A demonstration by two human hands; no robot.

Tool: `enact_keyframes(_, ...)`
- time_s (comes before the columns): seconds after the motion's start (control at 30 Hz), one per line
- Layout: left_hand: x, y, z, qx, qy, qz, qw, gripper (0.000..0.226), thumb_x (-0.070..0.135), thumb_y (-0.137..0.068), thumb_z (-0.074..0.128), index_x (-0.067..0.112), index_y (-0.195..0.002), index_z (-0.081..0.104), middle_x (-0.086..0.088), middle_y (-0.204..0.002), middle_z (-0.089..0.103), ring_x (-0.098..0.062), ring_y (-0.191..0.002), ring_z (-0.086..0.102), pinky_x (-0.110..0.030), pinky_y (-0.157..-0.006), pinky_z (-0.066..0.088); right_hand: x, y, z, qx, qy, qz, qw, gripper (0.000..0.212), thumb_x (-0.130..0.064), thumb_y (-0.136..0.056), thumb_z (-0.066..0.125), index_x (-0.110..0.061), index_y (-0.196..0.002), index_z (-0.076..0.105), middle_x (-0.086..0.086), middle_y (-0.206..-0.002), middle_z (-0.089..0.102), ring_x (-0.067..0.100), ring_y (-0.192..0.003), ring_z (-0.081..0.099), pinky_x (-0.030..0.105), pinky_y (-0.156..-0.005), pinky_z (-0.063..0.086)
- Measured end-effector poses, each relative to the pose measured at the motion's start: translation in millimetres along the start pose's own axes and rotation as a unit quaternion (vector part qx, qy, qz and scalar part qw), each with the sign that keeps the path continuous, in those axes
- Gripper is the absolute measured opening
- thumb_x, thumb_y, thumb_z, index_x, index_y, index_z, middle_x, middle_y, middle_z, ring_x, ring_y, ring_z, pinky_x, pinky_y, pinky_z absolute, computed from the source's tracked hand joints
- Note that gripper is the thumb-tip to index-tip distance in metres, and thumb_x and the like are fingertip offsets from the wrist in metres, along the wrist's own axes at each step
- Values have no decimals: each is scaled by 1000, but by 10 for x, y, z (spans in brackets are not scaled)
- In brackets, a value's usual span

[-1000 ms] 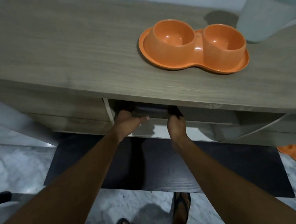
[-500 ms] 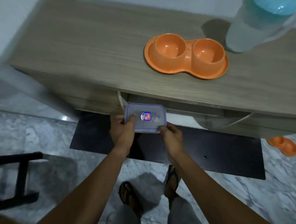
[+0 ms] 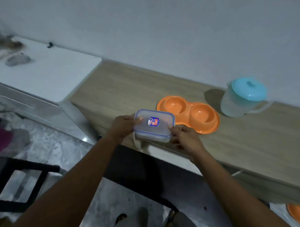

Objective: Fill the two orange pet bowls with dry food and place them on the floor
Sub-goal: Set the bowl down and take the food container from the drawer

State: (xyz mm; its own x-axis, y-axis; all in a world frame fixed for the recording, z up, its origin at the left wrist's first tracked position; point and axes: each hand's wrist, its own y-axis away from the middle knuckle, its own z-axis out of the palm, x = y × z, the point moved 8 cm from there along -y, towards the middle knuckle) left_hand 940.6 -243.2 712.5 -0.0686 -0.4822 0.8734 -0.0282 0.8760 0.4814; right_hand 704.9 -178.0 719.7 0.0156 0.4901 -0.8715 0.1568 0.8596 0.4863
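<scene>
Both hands grip a clear, blue-rimmed rectangular container [image 3: 153,124] over the wooden counter's [image 3: 246,144] near edge: the left hand [image 3: 124,127] curls round its left side, the right hand [image 3: 184,140] its right end. Just beyond, to the right, sits the glossy orange double bowl [image 3: 188,113], empty, with a teal-lidded translucent jug [image 3: 243,99] farther right

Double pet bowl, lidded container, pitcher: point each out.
orange double pet bowl [image 3: 201,116], head view, right basin floor.
clear lidded container [image 3: 154,121], head view, lid sticker.
pitcher [image 3: 248,89], head view, turquoise lid.
</scene>
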Motion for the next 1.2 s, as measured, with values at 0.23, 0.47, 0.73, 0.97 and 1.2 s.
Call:
enact_keyframes(0.23,675,-934,83,-68,65,-15,995,25,12,-89,69,-10,-100,65,-21,-92,67,-22,-82,65,-28,-79,54,-849,-896,33,7,-10,10,1000,21,-23,-91,76,-4,-92,68,13,-75,60,14,-47,52,23,-44,40)
enact_keyframes(0.47,1169,-2042,413,-150,55,-62,985,10,12,-89,70,6,-97,70,-13,-102,69,-19,-90,61,-30,-90,46,-1225,-1820,15,16,-45,80,996,19,-18,-98,68,-8,-81,65,2,-61,53,8,-51,43,16,-42,41)
enact_keyframes(0.73,1109,-2790,876,-190,38,-101,976,22,10,-91,66,2,-111,64,-10,-86,69,-21,-70,66,-29,-47,54,-990,-2536,-162,84,-134,150,976,22,-15,-100,63,-11,-79,58,-1,-62,45,5,-44,41,9,-38,35)
enact_keyframes(0.97,1201,-3024,661,-125,-46,-6,991,16,7,-87,69,-5,-98,68,-20,-82,65,-24,-60,59,-36,-50,54,-1025,-2573,-157,199,-2,54,979,23,-13,-84,82,1,-77,65,11,-61,57,18,-53,48,33,-54,43)
enact_keyframes(1.2,1723,-3108,528,-99,-212,136,963,56,22,-75,80,17,-127,58,-7,-109,67,-25,-101,65,-31,-79,52,-1015,-2186,207,320,47,42,945,63,-49,-75,86,-17,-114,49,8,-98,66,27,-71,72,44,-69,63)
